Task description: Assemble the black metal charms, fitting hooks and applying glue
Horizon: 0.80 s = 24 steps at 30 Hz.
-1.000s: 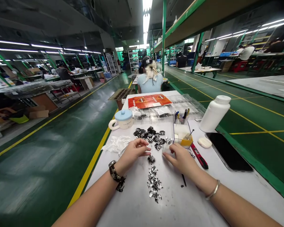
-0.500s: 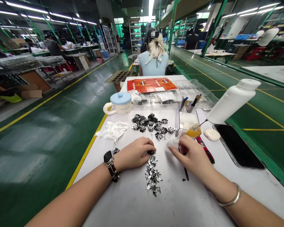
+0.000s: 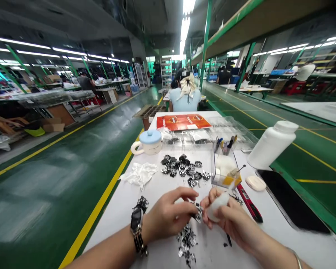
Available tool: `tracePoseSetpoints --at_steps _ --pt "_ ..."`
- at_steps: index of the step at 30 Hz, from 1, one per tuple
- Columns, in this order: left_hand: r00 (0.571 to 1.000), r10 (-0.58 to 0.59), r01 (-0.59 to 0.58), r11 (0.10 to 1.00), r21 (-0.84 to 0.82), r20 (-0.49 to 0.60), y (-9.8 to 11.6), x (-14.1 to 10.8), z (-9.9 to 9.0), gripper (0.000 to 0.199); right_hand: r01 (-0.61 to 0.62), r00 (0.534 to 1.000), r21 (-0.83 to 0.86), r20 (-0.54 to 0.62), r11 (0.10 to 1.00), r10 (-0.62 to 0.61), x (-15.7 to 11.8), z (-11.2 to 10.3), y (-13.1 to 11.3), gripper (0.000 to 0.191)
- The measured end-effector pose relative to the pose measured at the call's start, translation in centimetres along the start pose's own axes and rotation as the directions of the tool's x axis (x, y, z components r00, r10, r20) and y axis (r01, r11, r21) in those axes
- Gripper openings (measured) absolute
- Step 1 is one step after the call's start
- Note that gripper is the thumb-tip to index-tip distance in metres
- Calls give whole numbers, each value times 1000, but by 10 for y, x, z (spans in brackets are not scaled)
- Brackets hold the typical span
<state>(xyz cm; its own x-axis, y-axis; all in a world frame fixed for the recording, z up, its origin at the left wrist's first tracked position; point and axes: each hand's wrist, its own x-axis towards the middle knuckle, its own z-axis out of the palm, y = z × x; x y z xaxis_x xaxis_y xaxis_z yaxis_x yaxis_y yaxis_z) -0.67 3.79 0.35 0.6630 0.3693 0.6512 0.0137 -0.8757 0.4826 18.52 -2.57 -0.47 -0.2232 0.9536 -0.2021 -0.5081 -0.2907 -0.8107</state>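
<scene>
My left hand [image 3: 172, 213] pinches a small black-and-silver part [image 3: 197, 213] over the table's middle. In my right hand [image 3: 232, 216] is a small translucent white squeeze bottle [image 3: 218, 206], its thin nozzle pointing up and away. Both hands' fingertips come close together at the part; whether the right fingers touch it I cannot tell. Below the hands lies a pile of small shiny metal pieces [image 3: 187, 241]. Beyond them sits a cluster of black-and-silver assemblies [image 3: 182, 166]. Small black pieces [image 3: 141, 204] lie beside my left wrist.
A lidded mug [image 3: 150, 142] and crumpled tissue [image 3: 140, 175] stand left. To the right are a clear box [image 3: 216, 177], red cutter [image 3: 249, 203], cream case [image 3: 255, 183], phone [image 3: 292, 201] and white bottle [image 3: 272, 145]. Behind lie clear trays [image 3: 232, 130] and a red-orange sheet [image 3: 182, 121]. A person [image 3: 185, 99] sits ahead.
My right hand has picked up the squeeze bottle and brought it inward. My left hand has lifted a part from the table toward it. The camera view has tilted upward.
</scene>
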Motion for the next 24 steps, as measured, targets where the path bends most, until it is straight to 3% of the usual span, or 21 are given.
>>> tracePoseSetpoints --at_steps 5,8,12,17,22,24 --pt "998 -59 61 998 -33 33 5 1 0 31 -107 993 -7 48 994 107 5 2 14 38" --pt "984 -176 179 980 -85 43 6 2 2 36 -60 998 -34 32 998 61 14 -2 23 50" --pt "935 -350 355 920 -165 57 5 0 9 57 -1 999 -44 -52 999 -1 21 -6 31 50" --pt "868 -494 495 848 -192 54 6 0 17 31 -23 998 -45 -66 999 20 20 0 28 58" --pt "776 -627 628 757 -183 68 15 3 18 32 -49 993 -151 -117 987 31 15 6 20 51" --pt "774 -631 630 757 -173 56 14 2 20 30 -51 992 -193 -126 980 27 16 5 21 51"
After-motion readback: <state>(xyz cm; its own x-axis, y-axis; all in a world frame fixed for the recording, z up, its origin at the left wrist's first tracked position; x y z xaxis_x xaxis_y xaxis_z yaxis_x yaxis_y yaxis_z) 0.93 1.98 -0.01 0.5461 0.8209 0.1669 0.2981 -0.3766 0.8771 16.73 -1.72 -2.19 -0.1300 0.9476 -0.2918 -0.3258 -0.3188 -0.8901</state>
